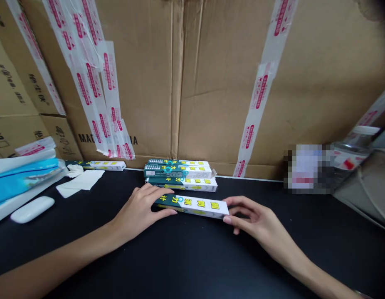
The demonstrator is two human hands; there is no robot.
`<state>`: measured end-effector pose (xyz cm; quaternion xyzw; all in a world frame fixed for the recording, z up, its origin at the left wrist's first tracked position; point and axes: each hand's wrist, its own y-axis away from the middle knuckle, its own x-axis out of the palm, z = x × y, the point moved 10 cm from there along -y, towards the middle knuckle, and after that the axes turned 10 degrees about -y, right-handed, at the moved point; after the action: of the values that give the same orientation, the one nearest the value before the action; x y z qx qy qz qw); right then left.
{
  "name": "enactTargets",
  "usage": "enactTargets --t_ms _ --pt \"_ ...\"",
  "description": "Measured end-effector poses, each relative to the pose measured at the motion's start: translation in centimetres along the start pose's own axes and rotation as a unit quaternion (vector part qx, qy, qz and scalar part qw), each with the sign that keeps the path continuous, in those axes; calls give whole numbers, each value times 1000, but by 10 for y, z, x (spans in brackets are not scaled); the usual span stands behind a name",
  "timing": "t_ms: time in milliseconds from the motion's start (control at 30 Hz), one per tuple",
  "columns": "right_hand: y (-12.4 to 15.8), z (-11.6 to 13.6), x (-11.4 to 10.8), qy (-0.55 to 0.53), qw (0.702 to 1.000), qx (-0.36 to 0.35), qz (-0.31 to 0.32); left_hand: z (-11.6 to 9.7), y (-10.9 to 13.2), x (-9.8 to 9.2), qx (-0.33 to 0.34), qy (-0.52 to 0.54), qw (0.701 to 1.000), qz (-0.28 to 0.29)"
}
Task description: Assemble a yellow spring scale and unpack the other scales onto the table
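Note:
A long, slim cardboard box, dark green and white with yellow lettering, lies between my hands near the middle of the black tabletop. My left hand grips its green left end, with the thumb along the near side and the fingers over the far side. At the white right end, my right hand has its thumb and fingers on the box's edges. Just behind stands a small stack of similar slim boxes. The lowest one juts forward, close to my left fingers.
Taped brown cardboard walls off the back. At left are a blue-and-white package, a white computer mouse, crumpled white paper and another slim box. A clear plastic bottle stands at right beside a blurred-out item.

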<state>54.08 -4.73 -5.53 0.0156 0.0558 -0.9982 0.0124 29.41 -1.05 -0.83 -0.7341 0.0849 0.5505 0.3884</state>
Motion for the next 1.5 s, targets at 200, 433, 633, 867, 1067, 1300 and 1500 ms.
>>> enactTargets --t_ms 200,433,633,867,1067,1300,1500 --pt "-1 8 -5 -54 998 -1 -29 6 2 -9 -33 33 999 -20" --pt "-2 6 -2 -78 997 -3 -3 13 3 -13 -66 44 997 -21" --pt "0 7 -6 -72 997 -8 -11 10 3 -16 -48 48 997 -27" --pt "0 1 -5 -86 996 31 -2 3 11 -23 0 -14 999 -31" --pt "-1 -2 -6 -104 994 36 3 8 12 -23 1 2 999 -32" --pt "4 20 -10 26 996 -73 -36 8 9 -22 -6 4 999 -33" --pt "24 58 3 301 907 -284 -77 12 9 -26 -36 -9 998 -53"
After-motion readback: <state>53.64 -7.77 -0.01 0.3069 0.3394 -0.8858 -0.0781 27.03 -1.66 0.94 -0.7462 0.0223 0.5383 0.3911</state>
